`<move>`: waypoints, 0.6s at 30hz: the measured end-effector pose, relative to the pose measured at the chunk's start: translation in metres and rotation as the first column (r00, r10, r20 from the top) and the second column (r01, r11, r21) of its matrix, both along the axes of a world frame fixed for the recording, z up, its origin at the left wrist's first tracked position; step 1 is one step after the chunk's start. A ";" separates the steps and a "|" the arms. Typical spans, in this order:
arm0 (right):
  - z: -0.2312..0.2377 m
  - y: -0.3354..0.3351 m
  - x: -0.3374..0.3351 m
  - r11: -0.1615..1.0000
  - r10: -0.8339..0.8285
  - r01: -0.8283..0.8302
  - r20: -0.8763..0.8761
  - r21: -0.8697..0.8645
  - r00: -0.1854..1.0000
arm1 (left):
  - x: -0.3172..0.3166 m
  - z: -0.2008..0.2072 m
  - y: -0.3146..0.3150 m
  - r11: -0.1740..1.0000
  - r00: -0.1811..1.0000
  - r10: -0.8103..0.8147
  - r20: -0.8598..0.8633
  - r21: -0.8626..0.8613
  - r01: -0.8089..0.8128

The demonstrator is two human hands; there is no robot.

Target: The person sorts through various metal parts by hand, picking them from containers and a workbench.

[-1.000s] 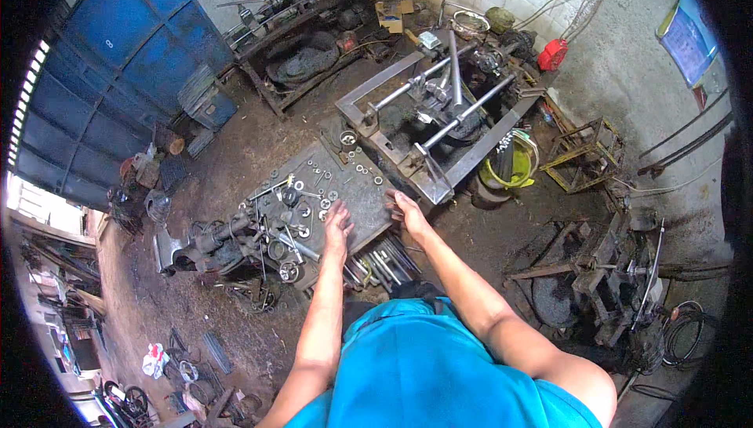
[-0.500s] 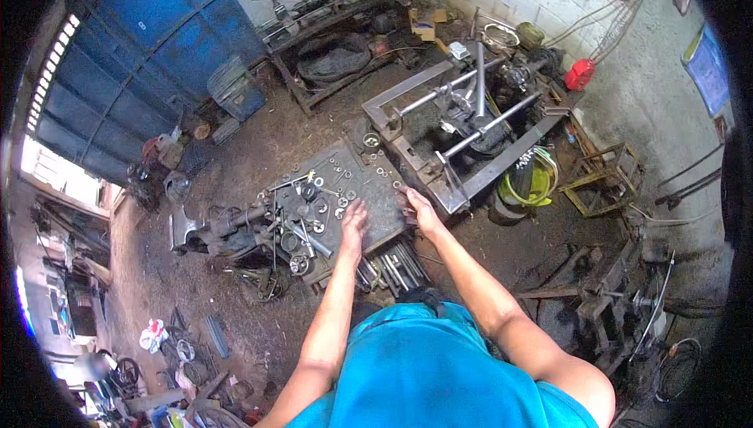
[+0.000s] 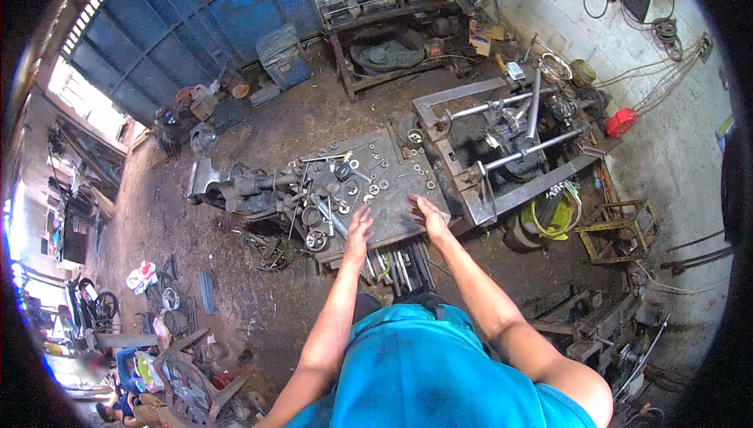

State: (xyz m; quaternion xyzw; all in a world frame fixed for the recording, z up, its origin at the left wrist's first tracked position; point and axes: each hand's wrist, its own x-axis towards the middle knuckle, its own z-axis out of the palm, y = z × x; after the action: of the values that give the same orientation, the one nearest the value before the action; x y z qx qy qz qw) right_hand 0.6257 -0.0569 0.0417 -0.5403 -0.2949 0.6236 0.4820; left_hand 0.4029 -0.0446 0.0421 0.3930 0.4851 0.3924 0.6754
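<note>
Both of my hands are over a dark metal workbench top [image 3: 396,220], palms turned toward each other. My left hand [image 3: 359,233] has its fingers stretched out and holds nothing I can see. It is closest to a cluster of round slotted metal pieces [image 3: 373,189] and a long metal bar [image 3: 339,224]. Above the bench's right side, my right hand [image 3: 429,218] is open with fingers apart. A small metal ring [image 3: 431,185] lies just beyond its fingertips. More rings [image 3: 419,168] and small parts are scattered toward the far edge.
A bench vise [image 3: 205,181] projects from the left. To the right stands a steel frame with shiny rods [image 3: 533,150]. A yellow-green bucket [image 3: 554,216] and a yellowish metal frame [image 3: 620,232] are beside it. Metal bars [image 3: 398,267] are stored under the bench's near edge.
The view has turned, so the bench appears farther right. My right hand has drawn back from the small ring at its fingertips. My left hand stays near the slotted pieces.
</note>
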 end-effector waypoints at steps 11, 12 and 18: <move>-0.007 0.010 -0.035 0.987 0.162 -0.162 0.015 -0.016 0.987 | -0.030 -0.004 -0.019 0.992 0.993 0.114 0.013 -0.064 -0.113; -0.011 0.010 -0.037 0.992 0.127 -0.127 0.008 -0.021 0.992 | -0.029 -0.001 -0.019 0.989 0.992 0.125 0.023 -0.078 -0.123; -0.006 0.015 -0.049 0.982 0.189 -0.190 -0.041 -0.022 0.981 | -0.039 0.007 -0.021 0.982 0.984 0.176 0.014 -0.065 -0.175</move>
State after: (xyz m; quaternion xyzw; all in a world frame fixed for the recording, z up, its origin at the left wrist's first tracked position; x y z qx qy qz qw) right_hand 0.5769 -0.0422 0.0357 -0.5038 -0.3273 0.6808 0.4190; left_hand 0.3640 -0.0659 0.0493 0.3230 0.5234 0.4388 0.6552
